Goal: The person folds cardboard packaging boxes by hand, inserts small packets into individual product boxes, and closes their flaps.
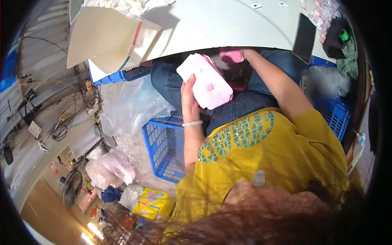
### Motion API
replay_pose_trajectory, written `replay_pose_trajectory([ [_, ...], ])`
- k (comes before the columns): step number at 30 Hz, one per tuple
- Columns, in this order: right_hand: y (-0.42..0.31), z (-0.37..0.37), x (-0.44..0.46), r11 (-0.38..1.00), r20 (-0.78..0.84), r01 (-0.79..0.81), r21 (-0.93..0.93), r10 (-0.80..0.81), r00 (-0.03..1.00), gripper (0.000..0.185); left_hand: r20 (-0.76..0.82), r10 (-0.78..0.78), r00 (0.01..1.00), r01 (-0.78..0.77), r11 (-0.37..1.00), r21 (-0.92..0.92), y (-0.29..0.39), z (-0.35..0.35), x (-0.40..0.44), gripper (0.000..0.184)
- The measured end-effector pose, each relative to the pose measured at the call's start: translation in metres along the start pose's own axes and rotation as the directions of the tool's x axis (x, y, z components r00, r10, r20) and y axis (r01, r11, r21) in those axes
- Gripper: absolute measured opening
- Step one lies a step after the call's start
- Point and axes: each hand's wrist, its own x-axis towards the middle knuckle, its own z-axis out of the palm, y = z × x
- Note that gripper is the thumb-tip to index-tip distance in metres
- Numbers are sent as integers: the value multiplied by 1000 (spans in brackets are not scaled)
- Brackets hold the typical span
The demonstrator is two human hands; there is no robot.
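Note:
My left hand [188, 93], with a pale bracelet at its wrist, grips a thick stack of pale pink cards [211, 87] above my lap. The thumb lies on the top card, which bears a small darker pink print. The stack's edges are slightly uneven. My right hand [245, 53] reaches under the table's front edge, its fingers hidden. Right beside it is another pink piece [231, 56], partly covered by the table; I cannot tell whether the hand holds it. Something dark [234, 73] lies between my legs, below that piece.
Over my knees extends a white table [228, 24], with a cream folder-like board [102, 38] at its left and a black flat object [304, 38] at its right. Blue crates [163, 149] and clear plastic bags [130, 108] stand low at my left. Cables hang farther left.

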Motion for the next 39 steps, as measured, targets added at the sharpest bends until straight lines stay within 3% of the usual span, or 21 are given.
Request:
replay_pose_trajectory([
  [3,-3,-4,28,949,-160,55,-311,-109,981,45,-55,97,994,-94,994,64,24,12,-36,51],
  [6,1,-16,50,722,-237,14,-692,-246,940,45,-131,167,977,-154,983,104,38,2,-55,54],
  [9,3,-31,63,483,-239,-84,-871,-270,933,45,-140,221,965,-212,974,75,48,-1,-62,58],
  [13,0,-36,74,278,-250,-184,-943,-224,942,46,-239,206,949,-198,978,59,45,-8,-56,62],
  [16,-7,-38,78,192,-242,-205,-960,-195,950,46,-136,160,978,-166,986,-28,43,-15,-49,62],
  [19,-9,-42,78,133,-231,-208,-969,-182,956,46,-174,164,971,-171,985,-30,44,-6,-50,62],
  [25,-22,-32,64,5,-127,-128,-992,-175,976,47,-226,205,952,-217,976,-32,38,-4,-44,50],
  [28,-18,-5,38,-56,37,31,-998,-119,992,48,-208,247,946,-256,966,-17,38,3,-36,46],
  [29,-16,9,21,-11,114,114,-993,-61,992,48,-201,254,946,-259,966,1,37,5,-41,44],
  [30,-16,25,2,118,192,190,-975,2,981,48,-186,257,948,-264,965,-9,34,6,-41,44],
  [31,-16,43,-23,336,282,245,-909,64,957,48,-159,267,951,-273,962,-19,31,10,-37,45],
  [33,-17,67,-78,772,431,178,-610,134,893,49,-108,257,960,-263,964,-46,25,17,-32,45],
  [34,-17,72,-104,891,499,145,-429,100,861,46,-86,240,967,-246,967,-64,20,22,-30,44],
  [35,-14,73,-124,968,560,96,-231,52,827,44,-66,224,972,-229,970,-80,15,25,-29,44],
  [37,-10,77,-161,956,600,235,-174,-86,795,41,-59,249,967,-249,968,0,2,35,-24,44],
  [39,-4,64,-167,972,572,166,-164,-43,819,42,-47,272,961,-266,958,106,-8,40,-23,44],
])
